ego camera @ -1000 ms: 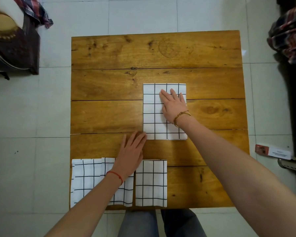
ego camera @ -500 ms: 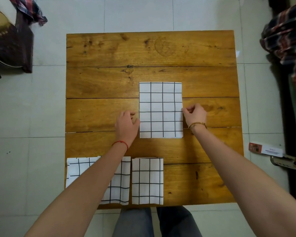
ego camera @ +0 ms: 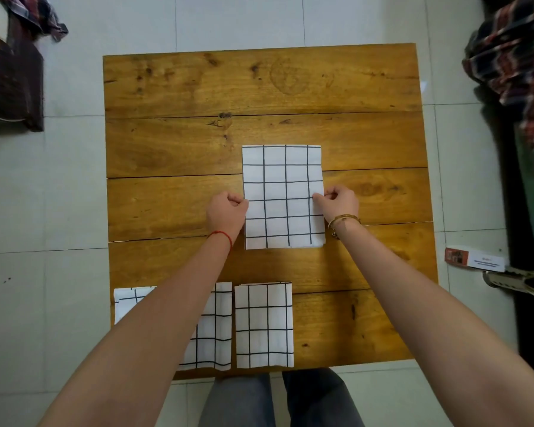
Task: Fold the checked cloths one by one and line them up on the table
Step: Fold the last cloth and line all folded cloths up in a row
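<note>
A wooden table (ego camera: 179, 143) of broad planks is standing on pale floor tiles, seen from above. No container is showing anywhere on it; everything is lying straight on the wood.

Centre cloth (ego camera: 283, 197): a folded white rectangle with a black grid, lying flat and squared to the planks near the middle of the table, long side running away from the person.

Left hand (ego camera: 227, 212): fingers are curling in at the cloth's left edge, about halfway along it. It appears to be pinching that edge, thumb side against the fabric. A red thread is circling the wrist.

Right hand (ego camera: 339, 203): fingers are curling at the right edge, directly opposite, pinching the hem between thumb and fingertips. A gold bangle is sitting on the wrist.

Near edge of the table: two more folded checked cloths are lying side by side, just apart. The near-left cloth (ego camera: 215, 328) is wider and is being largely covered by the left forearm; its near hem is rippling slightly. The near-middle cloth (ego camera: 264, 325) is narrower, lying flat and fully in view.

Off the table: a plaid garment (ego camera: 512, 57) is hanging at the right, a dark wooden chair (ego camera: 11, 78) is standing at the far left, and a small card (ego camera: 475, 258) is lying on the floor.
</note>
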`<action>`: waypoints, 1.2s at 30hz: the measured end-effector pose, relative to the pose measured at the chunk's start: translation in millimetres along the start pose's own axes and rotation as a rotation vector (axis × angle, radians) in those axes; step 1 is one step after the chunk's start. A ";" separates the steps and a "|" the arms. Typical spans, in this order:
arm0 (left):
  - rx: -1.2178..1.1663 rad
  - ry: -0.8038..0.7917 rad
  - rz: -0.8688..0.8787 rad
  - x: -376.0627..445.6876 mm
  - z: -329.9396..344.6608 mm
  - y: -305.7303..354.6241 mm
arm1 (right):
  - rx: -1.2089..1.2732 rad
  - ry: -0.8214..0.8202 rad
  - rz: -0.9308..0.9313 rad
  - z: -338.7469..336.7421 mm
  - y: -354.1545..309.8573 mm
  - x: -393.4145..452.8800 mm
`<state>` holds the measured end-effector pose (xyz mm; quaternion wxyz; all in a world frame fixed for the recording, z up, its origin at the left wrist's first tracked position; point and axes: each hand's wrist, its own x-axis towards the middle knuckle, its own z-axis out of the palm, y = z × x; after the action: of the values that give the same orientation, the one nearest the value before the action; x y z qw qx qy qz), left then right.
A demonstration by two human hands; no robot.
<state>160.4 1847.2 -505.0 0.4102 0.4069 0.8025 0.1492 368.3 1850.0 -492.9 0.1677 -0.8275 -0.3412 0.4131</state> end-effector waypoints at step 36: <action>-0.359 -0.055 0.465 -60.2 -73.2 12.3 | 0.084 -0.104 -0.391 -36.2 -2.5 -46.4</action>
<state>129.8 1815.1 -420.3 0.4522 0.5046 0.6370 0.3675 376.3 1819.3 -443.3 0.2614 -0.7154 -0.4860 0.4285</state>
